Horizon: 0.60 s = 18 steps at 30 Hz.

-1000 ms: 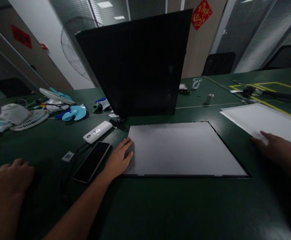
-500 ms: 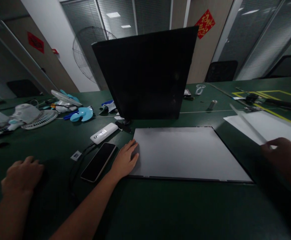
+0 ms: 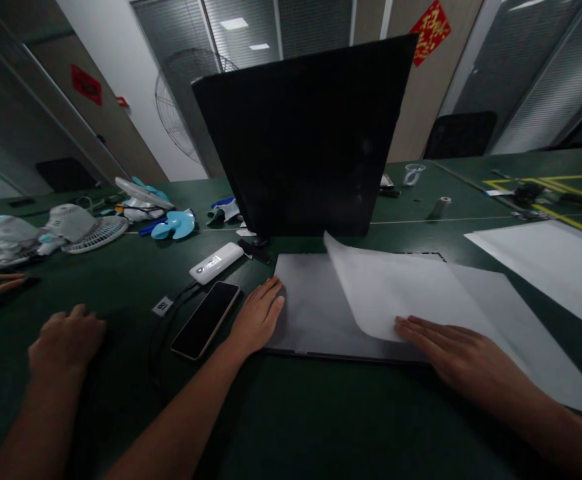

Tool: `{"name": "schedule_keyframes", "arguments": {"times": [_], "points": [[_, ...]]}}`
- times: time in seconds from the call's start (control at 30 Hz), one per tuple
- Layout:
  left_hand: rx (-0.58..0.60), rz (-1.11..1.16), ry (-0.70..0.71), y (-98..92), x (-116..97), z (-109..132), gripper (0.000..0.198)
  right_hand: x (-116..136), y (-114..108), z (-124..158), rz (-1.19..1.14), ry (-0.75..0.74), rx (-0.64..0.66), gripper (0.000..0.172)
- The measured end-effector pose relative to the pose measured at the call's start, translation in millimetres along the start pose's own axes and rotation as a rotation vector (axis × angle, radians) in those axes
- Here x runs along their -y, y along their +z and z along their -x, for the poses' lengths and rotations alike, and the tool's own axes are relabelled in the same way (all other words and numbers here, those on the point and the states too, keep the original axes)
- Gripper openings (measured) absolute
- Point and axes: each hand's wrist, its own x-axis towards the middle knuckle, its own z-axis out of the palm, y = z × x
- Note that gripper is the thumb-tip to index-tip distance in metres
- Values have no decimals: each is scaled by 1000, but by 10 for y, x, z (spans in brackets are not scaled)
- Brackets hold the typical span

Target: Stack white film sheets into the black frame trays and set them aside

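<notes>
A flat rectangular panel with a pale grey face and thin dark edges lies in front of me. My left hand rests on its left edge with the fingers stretched out. A thin white sheet lies over the panel's right part and reaches past its right side; its left end curls up into the air. My right hand has the near edge of this sheet, fingers straight and close together, the thumb hidden. Just left of my left hand lie a phone and a white device with a cable.
Behind the panel stands a large black screen. More white paper lies at the right. Fan parts and a blue fan blade are at the left, near another person's hands. A small metal cylinder stands behind right.
My right hand has come leftward, bringing the white sheet over the panel. My left hand stays on the panel's left edge. Another person's second hand has come into view at far left.
</notes>
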Motion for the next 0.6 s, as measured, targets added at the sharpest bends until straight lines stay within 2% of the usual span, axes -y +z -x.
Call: {"name": "schedule_keyframes", "arguments": {"times": [0.1, 0.2, 0.37, 0.47, 0.53, 0.6], "points": [[-14, 53, 14, 4, 42, 19, 64, 73, 20, -20, 21, -118, -2, 59], [10, 75, 1, -14, 48, 16, 66, 107, 39, -72, 3, -149, 8, 60], [81, -16, -67, -49, -17, -16, 81, 270, 44, -294, -34, -223, 0, 54], [95, -38, -88, -64, -55, -22, 82, 397, 30, -431, -70, -217, 6, 44], [85, -35, -90, -78, -74, -17, 76, 374, 23, -469, -100, -194, 32, 41], [70, -29, -90, -98, -94, -9, 67, 194, 14, -444, -114, -127, 42, 43]]}}
